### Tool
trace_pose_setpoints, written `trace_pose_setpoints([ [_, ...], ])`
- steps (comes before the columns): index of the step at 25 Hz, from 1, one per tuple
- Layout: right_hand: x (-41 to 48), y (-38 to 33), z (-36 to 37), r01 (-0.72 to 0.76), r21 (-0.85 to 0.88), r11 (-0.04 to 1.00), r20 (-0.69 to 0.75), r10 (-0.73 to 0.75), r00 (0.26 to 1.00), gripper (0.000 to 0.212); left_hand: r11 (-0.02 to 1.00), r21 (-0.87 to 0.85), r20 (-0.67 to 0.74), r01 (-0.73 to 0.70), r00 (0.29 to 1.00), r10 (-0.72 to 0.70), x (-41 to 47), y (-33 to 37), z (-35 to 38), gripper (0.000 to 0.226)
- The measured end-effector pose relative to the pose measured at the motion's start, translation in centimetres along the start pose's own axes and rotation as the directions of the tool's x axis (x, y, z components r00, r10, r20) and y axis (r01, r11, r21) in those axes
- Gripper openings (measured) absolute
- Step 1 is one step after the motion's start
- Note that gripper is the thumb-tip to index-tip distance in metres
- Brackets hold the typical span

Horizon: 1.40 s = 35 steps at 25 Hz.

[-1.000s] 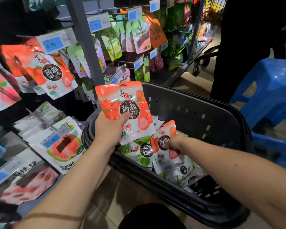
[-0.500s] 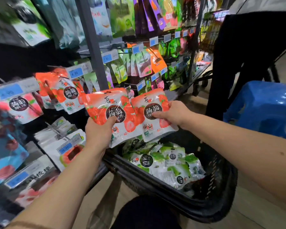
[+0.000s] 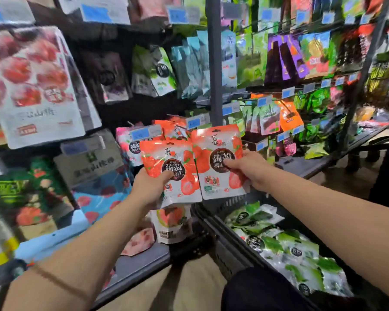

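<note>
My left hand [image 3: 152, 187] grips a red-and-white strawberry jelly pouch [image 3: 166, 158] by its lower left, thumb across the front. My right hand [image 3: 249, 169] pinches a second, matching pouch [image 3: 213, 144] at its right side, thumb on the dark round label. Both pouches are upright and side by side, edges overlapping slightly, held in front of the hanging row of the same pouches [image 3: 173, 129] on the shelf rack. Below them a black shopping basket [image 3: 216, 218] holds several green-and-white pouches [image 3: 285, 241].
Store racks with hanging snack bags fill the left and back. A grey upright post [image 3: 216, 63] stands behind the pouches. Price tags [image 3: 194, 122] stick out on hooks. A watermelon pouch [image 3: 171, 223] sits on the lower shelf. Bare floor lies at the right.
Both hands have lifted their pouches higher and closer to the rack's hanging row. The right-hand pouch has come up out of the basket and now stands next to the left one.
</note>
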State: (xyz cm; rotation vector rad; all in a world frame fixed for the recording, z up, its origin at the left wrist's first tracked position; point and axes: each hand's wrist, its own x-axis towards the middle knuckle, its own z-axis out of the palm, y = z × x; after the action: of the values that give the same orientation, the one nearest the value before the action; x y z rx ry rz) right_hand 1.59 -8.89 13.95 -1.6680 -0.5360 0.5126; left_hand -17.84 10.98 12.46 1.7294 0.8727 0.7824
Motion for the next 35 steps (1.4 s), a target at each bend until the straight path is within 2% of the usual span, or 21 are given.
trace_pose_setpoints([
  [5, 3.5, 0.4, 5.3, -0.06, 0.094, 0.994, 0.122, 0.049, 0.991, 0.028, 0.999, 0.04, -0.008, -0.005, 1.0, 0.005, 1.2, -2.8, -2.3, 0.018],
  [8, 7.7, 0.9, 6.5, -0.091, 0.116, 0.989, 0.139, 0.074, 0.988, 0.026, 1.0, -0.022, -0.04, -0.014, 0.999, 0.013, 2.9, -5.7, -1.0, 0.018],
  [13, 13.5, 2.2, 6.7, -0.138, 0.175, 0.975, 0.1, 0.121, 0.988, 0.022, 0.993, -0.116, -0.052, -0.002, 0.999, -0.004, 6.2, -8.6, 1.7, 0.027],
  [16, 16.5, 3.5, 7.2, -0.133, 0.192, 0.972, 0.089, 0.117, 0.989, 0.024, 0.996, -0.09, -0.019, -0.02, 1.0, 0.019, 8.7, -9.4, 2.8, 0.016],
  [21, 19.7, 5.4, 7.8, -0.058, 0.256, 0.965, 0.097, 0.034, 0.995, 0.022, 0.997, -0.052, -0.011, -0.057, 0.998, 0.057, 11.5, -10.1, 3.3, 0.019],
  [25, 20.5, 5.9, 8.3, -0.076, 0.292, 0.953, 0.106, 0.047, 0.993, 0.022, 0.998, -0.04, -0.009, -0.051, 0.999, 0.051, 12.9, -10.4, 3.3, 0.02],
  [31, 21.7, 6.8, 8.4, -0.073, 0.287, 0.955, 0.119, 0.04, 0.992, 0.024, 0.997, -0.047, 0.001, -0.054, 0.999, 0.054, 14.0, -10.5, 3.5, 0.019],
  [35, 23.3, 7.3, 9.3, -0.053, 0.22, 0.974, 0.099, 0.032, 0.995, 0.021, 0.997, -0.061, -0.048, -0.035, 0.998, 0.032, 14.7, -11.1, 3.1, 0.024],
])
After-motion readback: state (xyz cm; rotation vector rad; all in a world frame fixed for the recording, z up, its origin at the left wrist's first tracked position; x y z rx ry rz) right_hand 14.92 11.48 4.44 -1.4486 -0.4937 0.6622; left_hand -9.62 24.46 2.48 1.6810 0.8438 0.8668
